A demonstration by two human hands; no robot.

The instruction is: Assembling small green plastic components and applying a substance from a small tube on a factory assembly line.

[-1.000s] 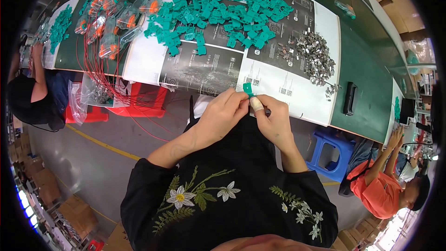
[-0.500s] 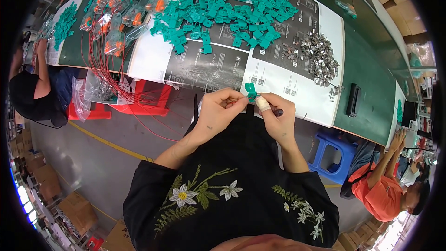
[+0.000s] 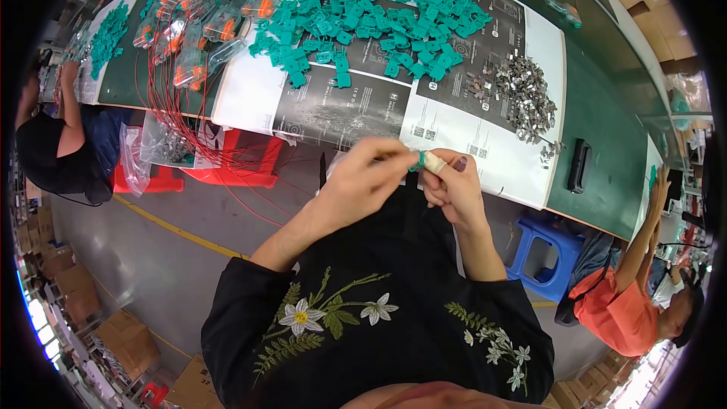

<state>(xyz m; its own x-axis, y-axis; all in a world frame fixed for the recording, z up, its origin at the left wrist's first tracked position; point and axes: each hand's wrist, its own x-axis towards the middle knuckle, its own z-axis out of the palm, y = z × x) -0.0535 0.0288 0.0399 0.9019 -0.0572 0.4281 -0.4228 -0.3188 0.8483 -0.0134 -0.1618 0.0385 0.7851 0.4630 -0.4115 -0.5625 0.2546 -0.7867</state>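
In front of my body, just off the table's near edge, my two hands meet at a small green plastic part (image 3: 416, 163). My left hand (image 3: 362, 184) pinches it between thumb and fingers. Against its other side presses the wrapped thumb of my right hand (image 3: 459, 191), whose fingers are curled in. A dark, round-ended stick-like thing (image 3: 460, 163) shows at the top of my right hand; its kind I cannot make out. My fingers hide most of the green part.
A large heap of green plastic parts (image 3: 379, 15) covers the far table. Small metal pieces (image 3: 526, 98) lie right, near a black bar-shaped object (image 3: 578, 165). Clear-and-orange pieces (image 3: 219, 26) with red wires (image 3: 163, 76) lie left. A blue stool (image 3: 544, 257) stands right; people sit at both sides.
My left hand has rolled over, its knuckles now higher. The green part has turned and is more covered by my fingers. The dark stick-like thing has shifted up in my right hand.
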